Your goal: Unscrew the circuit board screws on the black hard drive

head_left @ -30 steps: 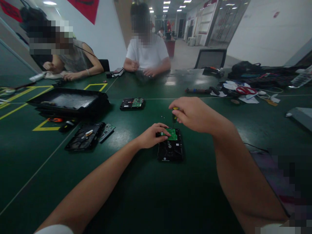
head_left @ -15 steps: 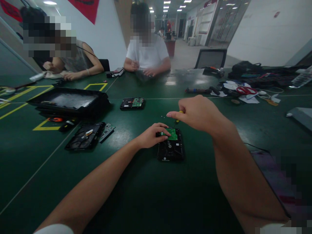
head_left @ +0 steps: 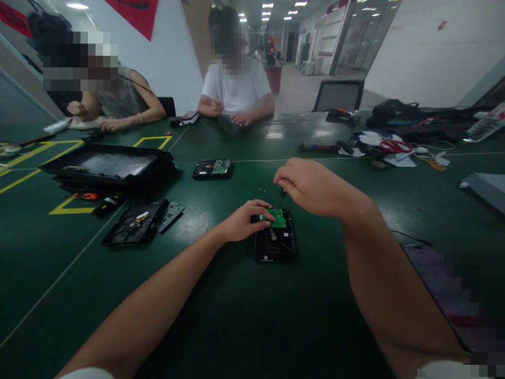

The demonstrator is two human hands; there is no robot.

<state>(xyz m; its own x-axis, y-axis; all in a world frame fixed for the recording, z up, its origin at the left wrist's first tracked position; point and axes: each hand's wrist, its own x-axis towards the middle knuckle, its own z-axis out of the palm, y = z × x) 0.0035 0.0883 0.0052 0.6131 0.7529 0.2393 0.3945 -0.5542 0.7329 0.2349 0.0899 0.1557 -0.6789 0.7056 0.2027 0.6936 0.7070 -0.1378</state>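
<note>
A black hard drive (head_left: 275, 247) with a green circuit board (head_left: 280, 218) lies flat on the table in front of me. My left hand (head_left: 249, 221) grips its left side, thumb and fingers bent over the board and pressing it down. Above the drive's far end, my right hand (head_left: 299, 181) is closed around a screwdriver (head_left: 283, 195). Its handle is mostly covered by my fingers, while the thin shaft points down at the board's far edge. Just beyond the drive lie a few tiny screws (head_left: 262, 190).
Another hard drive (head_left: 212, 169) lies farther off. To the left are an opened drive (head_left: 136, 223), a loose circuit board (head_left: 172, 216) and stacked black trays (head_left: 110, 163). Cables and gloves (head_left: 373, 138) sit at right, near a dark flat device (head_left: 430, 279). Two people sit opposite.
My right thumb, stretched out before, has curled in around the screwdriver handle, and the hand has turned slightly. My left hand keeps its place on the drive.
</note>
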